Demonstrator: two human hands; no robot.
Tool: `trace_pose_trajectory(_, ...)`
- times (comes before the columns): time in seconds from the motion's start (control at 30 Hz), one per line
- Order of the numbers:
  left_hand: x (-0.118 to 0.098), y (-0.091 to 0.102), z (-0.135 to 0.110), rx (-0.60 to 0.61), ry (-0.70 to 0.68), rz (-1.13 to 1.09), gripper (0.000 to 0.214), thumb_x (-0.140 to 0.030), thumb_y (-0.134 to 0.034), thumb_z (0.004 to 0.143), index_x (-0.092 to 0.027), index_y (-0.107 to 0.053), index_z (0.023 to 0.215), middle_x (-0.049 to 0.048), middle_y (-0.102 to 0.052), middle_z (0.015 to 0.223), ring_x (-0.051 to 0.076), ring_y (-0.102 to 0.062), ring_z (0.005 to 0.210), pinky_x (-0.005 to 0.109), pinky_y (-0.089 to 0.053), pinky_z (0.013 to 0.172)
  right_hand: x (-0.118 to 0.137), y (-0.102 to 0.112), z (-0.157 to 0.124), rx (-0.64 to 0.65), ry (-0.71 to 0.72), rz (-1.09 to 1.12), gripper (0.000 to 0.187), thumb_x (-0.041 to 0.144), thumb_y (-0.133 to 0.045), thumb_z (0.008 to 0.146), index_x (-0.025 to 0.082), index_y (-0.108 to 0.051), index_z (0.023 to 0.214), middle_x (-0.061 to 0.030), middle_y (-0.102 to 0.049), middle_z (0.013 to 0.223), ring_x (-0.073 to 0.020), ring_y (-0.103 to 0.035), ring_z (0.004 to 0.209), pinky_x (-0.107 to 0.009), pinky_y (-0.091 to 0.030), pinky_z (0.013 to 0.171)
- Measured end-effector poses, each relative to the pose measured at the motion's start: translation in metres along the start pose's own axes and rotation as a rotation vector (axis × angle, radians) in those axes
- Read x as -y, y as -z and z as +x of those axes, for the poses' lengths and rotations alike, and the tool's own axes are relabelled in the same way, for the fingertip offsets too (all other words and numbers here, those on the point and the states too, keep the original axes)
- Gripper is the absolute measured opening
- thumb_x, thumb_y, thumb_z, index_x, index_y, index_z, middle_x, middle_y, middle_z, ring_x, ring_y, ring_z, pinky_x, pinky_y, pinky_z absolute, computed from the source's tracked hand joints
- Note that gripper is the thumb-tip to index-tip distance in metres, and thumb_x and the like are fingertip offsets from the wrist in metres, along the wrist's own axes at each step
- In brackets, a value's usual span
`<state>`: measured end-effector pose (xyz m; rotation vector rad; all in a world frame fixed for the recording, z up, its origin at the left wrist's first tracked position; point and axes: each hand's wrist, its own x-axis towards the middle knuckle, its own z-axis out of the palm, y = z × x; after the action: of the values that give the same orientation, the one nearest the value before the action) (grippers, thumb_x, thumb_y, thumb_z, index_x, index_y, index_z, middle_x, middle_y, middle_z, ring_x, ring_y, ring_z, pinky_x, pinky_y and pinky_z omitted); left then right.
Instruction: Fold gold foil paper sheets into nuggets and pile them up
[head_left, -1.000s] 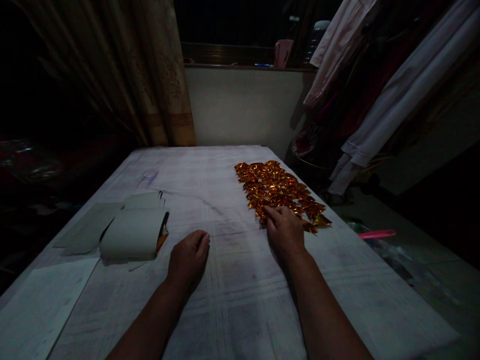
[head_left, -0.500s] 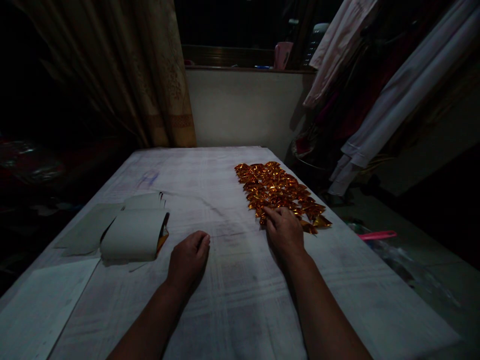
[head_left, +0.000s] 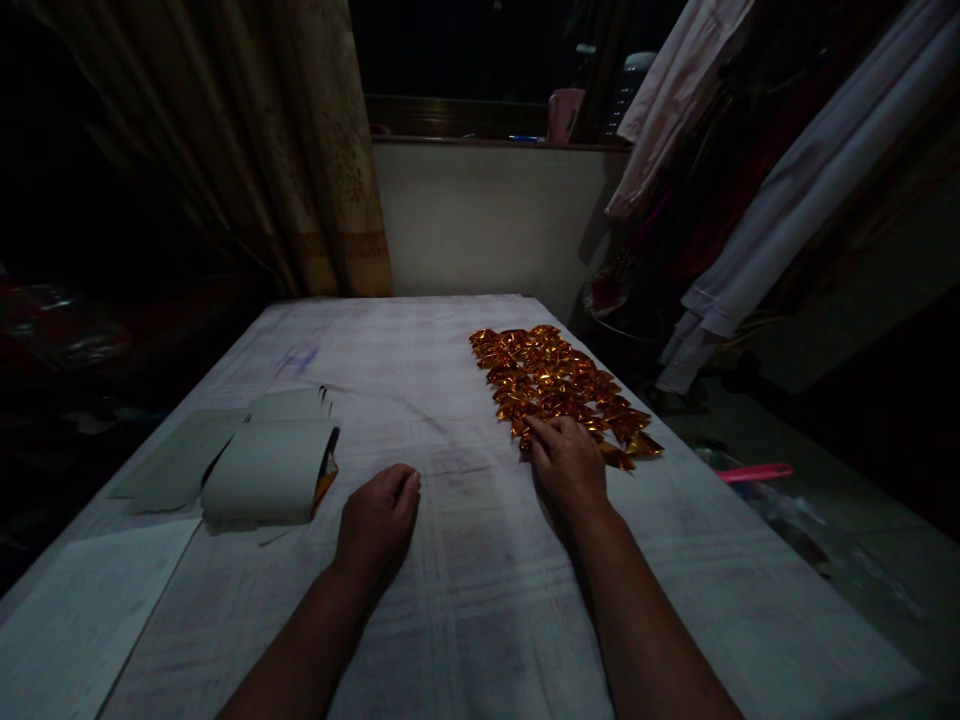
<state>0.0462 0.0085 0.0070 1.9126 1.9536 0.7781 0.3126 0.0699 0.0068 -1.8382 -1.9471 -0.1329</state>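
Step in hand looks like handling the orange-gold foil pieces (head_left: 551,370), grouped in rough, close rows on the right side of the table's pale checked cloth (head_left: 465,600). Right hand (head_left: 568,465) is at the near edge of the group, index finger pointed out over the nearest pieces, other fingers tucked under; cannot tell if it pinches a piece or just touches. Left hand (head_left: 379,510) rests on the cloth, fingers curled in and thumb laid against them, narrow, nothing seen in it, well apart from the foil. Judgement: a next move with the right hand calls for a light fingertip touch, since neighbouring pieces sit close and would likely shift if brushed; left has bare cloth around it. Left of that hand, a curved grey-white paper stack (head_left: 262,470) shows orange foil (head_left: 325,490) at its right end, with flat paper pieces (head_left: 180,440) behind and beside it, and a white sheet (head_left: 82,610) nearer. Writing: the sheet has faint marks, too dim to read. Cloth carries a purple smudge (head_left: 296,362), no legible letters. Pink mug (head_left: 564,115) on the sill: no label readable. No brands made out anywhere.
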Motion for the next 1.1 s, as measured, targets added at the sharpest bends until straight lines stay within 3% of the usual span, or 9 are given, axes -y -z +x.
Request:
trace_pose_trajectory(0.33,0.000,0.000,0.000,-0.022,-0.025,-0.015,0.028,-0.037,-0.043,0.094,-0.022,-0.063,0.080,0.0017,-0.069,0.077,0.018,-0.065,0.073,0.028,-0.042,0.068,0.000,0.017,-0.001,0.192,-0.232,-0.052,0.043,0.031,-0.061,0.093,0.034,-0.064,0.136,-0.0042,-0.075,0.112,-0.0227,-0.068,0.099,-0.032,-0.049,0.082)
trace_pose_trajectory(1.1,0.000,0.001,0.000,0.008,0.003,-0.001,0.027,-0.035,-0.044,0.095,-0.022,-0.065,0.085,0.0033,-0.073,0.084,0.020,-0.067,0.078,0.029,-0.043,0.070,-0.002,-0.002,0.000,0.146,-0.171,-0.040,0.037,0.027,-0.057,0.096,0.030,-0.068,0.131,-0.0059,-0.074,0.115,-0.0215,-0.068,0.102,-0.031,-0.051,0.085)
